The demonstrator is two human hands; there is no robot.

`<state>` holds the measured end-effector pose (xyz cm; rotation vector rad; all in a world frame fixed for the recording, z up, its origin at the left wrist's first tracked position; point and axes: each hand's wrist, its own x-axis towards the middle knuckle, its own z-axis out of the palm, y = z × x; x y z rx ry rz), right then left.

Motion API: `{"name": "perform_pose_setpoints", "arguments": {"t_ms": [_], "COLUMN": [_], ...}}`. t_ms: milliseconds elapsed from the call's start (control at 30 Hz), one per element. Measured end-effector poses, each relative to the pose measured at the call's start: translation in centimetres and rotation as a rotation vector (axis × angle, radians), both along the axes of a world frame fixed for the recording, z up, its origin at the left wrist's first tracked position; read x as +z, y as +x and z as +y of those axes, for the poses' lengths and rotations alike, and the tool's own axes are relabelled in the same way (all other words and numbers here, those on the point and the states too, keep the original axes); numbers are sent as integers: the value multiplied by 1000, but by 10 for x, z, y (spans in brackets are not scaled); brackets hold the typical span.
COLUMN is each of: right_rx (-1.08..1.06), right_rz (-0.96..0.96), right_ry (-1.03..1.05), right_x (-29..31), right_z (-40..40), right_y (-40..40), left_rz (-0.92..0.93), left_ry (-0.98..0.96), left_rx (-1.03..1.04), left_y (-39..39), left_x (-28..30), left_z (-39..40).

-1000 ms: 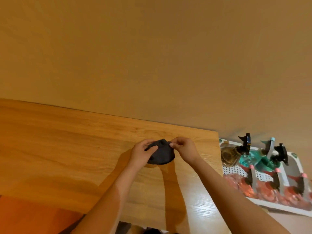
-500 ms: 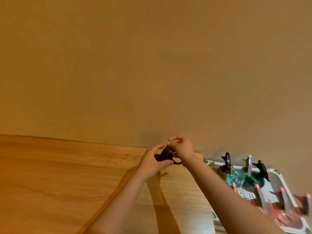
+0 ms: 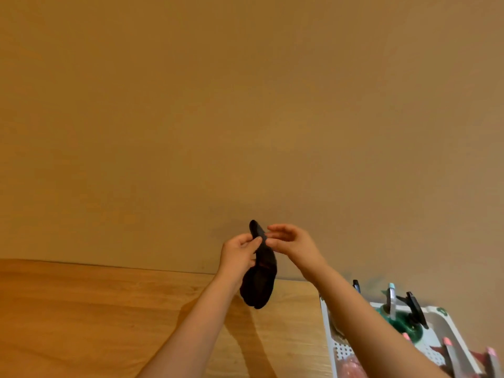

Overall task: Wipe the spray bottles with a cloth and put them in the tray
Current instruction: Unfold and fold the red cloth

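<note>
A dark cloth (image 3: pixel 259 279) hangs in the air above the far edge of the wooden table (image 3: pixel 81 317). My left hand (image 3: pixel 238 255) pinches it near its upper end. My right hand (image 3: pixel 293 244) is beside that upper end with fingers spread, its fingertips at the cloth. At the lower right stands a white perforated tray (image 3: pixel 327 331) with several spray bottles in it: a green one (image 3: pixel 406 323) with black and grey triggers, and red ones (image 3: pixel 349 366) with pink-tipped triggers. My right forearm hides part of the tray.
A plain tan wall (image 3: pixel 245 105) rises right behind the table and fills most of the view. The tray sits beyond the table's right end.
Both hands lifted the cloth from the tabletop into the air; it now hangs down lengthwise from my left hand. The view tilted upward, and my right hand's fingers have loosened.
</note>
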<state>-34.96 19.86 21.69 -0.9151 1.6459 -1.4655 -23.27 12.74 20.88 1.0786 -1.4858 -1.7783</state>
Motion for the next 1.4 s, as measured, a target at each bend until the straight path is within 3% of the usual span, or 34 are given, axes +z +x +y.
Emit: {"name": "perform_pose_setpoints", "arguments": {"t_ms": [133, 233, 367, 500, 633, 767, 967, 1067, 1200, 1300, 1400], "right_rx": [-9, -3, -112, -226, -51, -151, -225, -294, -147, -97, -108], "right_rz": [514, 675, 662, 494, 593, 381, 469, 521, 543, 577, 572], "right_ry": [50, -57, -102, -114, -11, -112, -118, -141, -146, -132, -95], "right_x": [7, 15, 26, 46, 56, 62, 68, 71, 86, 96, 100], "right_z": [6, 5, 1, 0, -4, 0, 3, 4, 13, 20, 28], "right_y": [8, 16, 12, -4, -2, 2, -8, -17, -33, -53, -59], "left_rz": [99, 170, 214, 207, 184, 208, 201, 66, -257, -482, -599], "left_ry": [140, 160, 151, 108, 36, 27, -12, -214, -636, -776, -839], "left_rx": [118, 139, 152, 181, 173, 148, 218, 207, 46, -295, -405], "left_y": [-5, -11, -16, -17, -22, -23, -14, -7, 7, 23, 32], "left_x": [15, 28, 46, 59, 77, 86, 84, 82, 94, 112, 122], "left_z": [0, 3, 2, -4, 2, 8, -1, -14, -29, -40, -47]}}
